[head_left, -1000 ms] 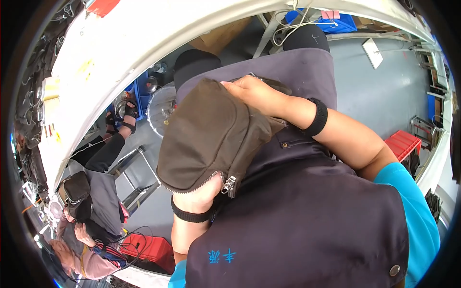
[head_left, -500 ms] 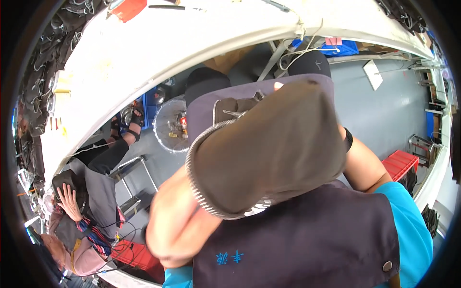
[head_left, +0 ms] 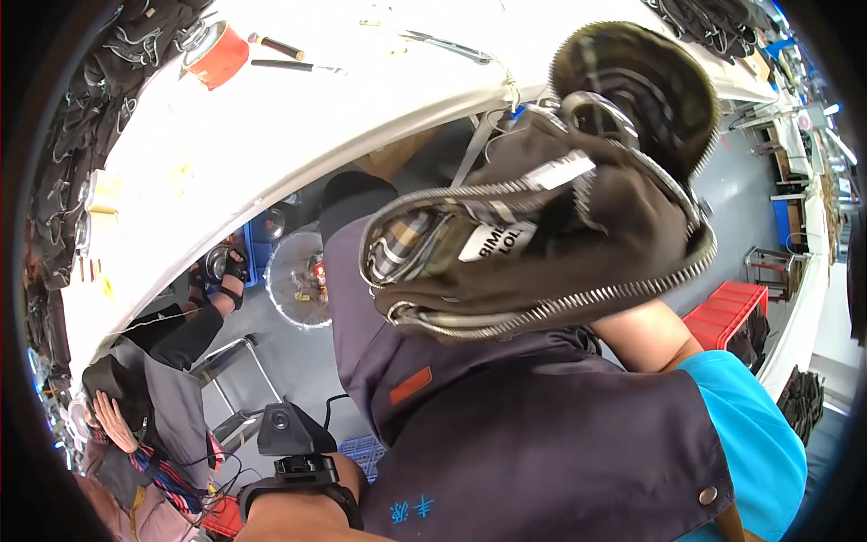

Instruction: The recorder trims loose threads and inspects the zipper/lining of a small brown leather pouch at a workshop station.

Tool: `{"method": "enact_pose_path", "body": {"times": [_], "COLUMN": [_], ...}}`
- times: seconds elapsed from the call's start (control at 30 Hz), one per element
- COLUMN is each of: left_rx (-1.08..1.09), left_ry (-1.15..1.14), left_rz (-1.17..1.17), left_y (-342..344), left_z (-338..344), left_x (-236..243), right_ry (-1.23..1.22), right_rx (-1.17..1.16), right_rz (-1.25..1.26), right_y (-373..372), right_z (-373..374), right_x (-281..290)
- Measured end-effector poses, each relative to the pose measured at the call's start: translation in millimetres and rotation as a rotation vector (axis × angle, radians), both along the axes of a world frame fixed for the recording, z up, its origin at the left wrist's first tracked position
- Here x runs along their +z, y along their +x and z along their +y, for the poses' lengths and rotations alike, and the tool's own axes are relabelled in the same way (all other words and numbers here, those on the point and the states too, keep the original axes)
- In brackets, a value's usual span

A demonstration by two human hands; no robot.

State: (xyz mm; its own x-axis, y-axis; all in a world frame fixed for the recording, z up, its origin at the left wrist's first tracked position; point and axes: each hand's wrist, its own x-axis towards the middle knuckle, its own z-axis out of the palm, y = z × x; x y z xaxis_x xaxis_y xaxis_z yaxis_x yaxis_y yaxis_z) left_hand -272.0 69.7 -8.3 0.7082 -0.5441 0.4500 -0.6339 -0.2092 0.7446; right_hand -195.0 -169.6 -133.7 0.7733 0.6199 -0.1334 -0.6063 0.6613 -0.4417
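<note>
A brown fabric bag (head_left: 632, 226) hangs unzipped over my lap, its flap (head_left: 650, 90) lifted at upper right, showing plaid lining (head_left: 397, 248) and white labels. My right forearm (head_left: 637, 334) runs up beneath the bag; my right hand is hidden behind it. At the bottom, my left forearm (head_left: 298, 519) carries a black camera unit (head_left: 291, 431) on a wrist strap; my left hand is mostly hidden behind that unit, so its fingers do not show. My dark apron (head_left: 551, 434) lies under the bag.
A white curved bench (head_left: 172, 172) holds tools and a red can (head_left: 217, 59). A clear bin (head_left: 298, 307), metal stool (head_left: 237, 370) and red crate (head_left: 731, 303) stand below. At left, another person's hand (head_left: 113, 420) rests on a dark item.
The bag has turned over, now showing its opened compartments and lining, and moved up and right. My left hand has left the bag and dropped toward the lower left.
</note>
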Motion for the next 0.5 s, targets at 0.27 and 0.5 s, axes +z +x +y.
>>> {"method": "enact_pose_path", "body": {"times": [0.27,0.5], "left_rx": [0.092,0.192], "left_ry": [0.075,0.156], "left_rz": [-0.111,-0.122], "left_y": [-12.5,32.0], "left_z": [20.7,-41.9], "left_x": [10.0,-8.0], "right_ry": [0.122,0.224], "right_rx": [-0.015,-0.027], "right_rz": [0.033,0.042], "right_y": [19.4,-108.7], "right_z": [-78.2,-92.4], "right_x": [1.5,14.1]}}
